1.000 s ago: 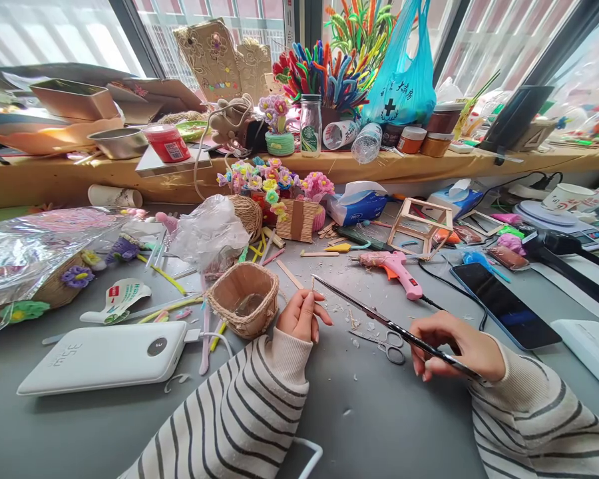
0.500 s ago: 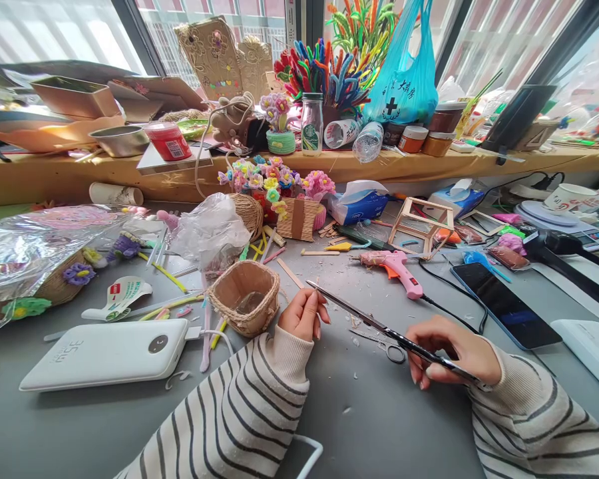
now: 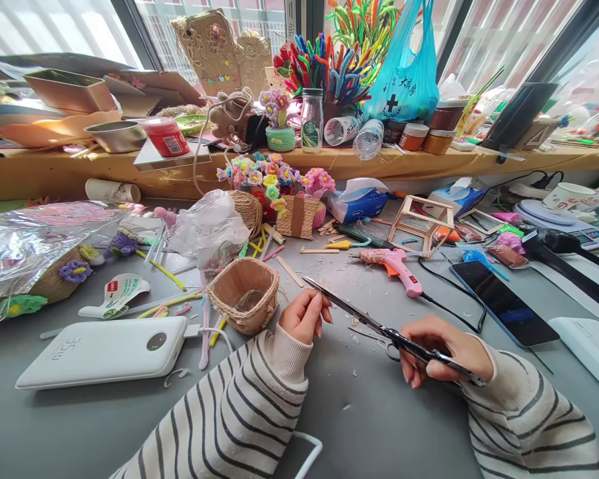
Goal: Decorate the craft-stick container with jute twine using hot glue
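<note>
My right hand (image 3: 446, 349) is closed around the dark handles of long scissors (image 3: 349, 307), seen nearly edge-on. Their silver blades slant up to the left, with the tip just past the fingers of my left hand (image 3: 304, 316). Those fingers are pinched together close by the blades; whatever they hold is too small or hidden to make out. Left of that hand stands a small brown basket (image 3: 244, 296) with a rope-trimmed rim. Beneath the long scissors, a smaller pair of scissors (image 3: 392, 350) lies on the grey table, partly covered from view.
A pink glue gun (image 3: 402, 269) with a black cord lies beyond the hands, near a wooden stick frame (image 3: 422, 226). A phone (image 3: 504, 303) rests at right, a white power bank (image 3: 104, 352) at left. Flowers, twine and scraps crowd the back, below a loaded ledge (image 3: 279, 163).
My right hand and the long scissors have shifted slightly left, the tip reaching a little further past my left fingers. My left hand stays nearly where it was, still pinched.
</note>
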`<state>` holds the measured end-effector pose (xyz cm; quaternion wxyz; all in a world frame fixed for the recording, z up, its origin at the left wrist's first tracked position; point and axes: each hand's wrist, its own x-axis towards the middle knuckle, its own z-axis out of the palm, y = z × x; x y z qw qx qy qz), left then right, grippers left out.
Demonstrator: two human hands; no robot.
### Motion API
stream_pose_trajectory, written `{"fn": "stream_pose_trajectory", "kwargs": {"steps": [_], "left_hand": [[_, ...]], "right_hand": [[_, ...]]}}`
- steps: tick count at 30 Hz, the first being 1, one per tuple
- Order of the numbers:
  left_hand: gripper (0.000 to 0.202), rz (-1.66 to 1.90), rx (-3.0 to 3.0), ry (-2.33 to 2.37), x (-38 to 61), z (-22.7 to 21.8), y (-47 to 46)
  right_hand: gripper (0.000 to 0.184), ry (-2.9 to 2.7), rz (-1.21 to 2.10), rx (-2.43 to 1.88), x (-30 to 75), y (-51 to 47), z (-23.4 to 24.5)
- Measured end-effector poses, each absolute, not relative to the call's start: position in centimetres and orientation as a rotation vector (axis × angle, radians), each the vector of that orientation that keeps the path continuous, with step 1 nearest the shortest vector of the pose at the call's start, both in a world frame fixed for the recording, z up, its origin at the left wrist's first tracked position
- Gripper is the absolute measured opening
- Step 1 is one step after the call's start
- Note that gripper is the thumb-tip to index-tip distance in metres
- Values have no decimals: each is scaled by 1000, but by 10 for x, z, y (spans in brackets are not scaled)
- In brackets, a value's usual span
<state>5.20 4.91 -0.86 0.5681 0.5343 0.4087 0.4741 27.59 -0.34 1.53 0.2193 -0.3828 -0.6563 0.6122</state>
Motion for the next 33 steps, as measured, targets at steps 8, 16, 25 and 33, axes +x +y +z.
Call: {"fn": "stream_pose_trajectory", "kwargs": {"steps": [8,16,25,33], "left_hand": [[27,1090,1281,926,50,-9,49],[33,942,1268,807,44,-14,55],[28,1013,1219,841,48,-10,50],[31,952,1285,827,44,-15,56]], "right_hand": [[55,-1734,1838,-1033,274,-1,11],[60,-1671,1928,-978,275,-2,6],[47,-1786,1787,-1015,271,-2,5],[36,-1773,1740,-1032,262,-2,2]]}}
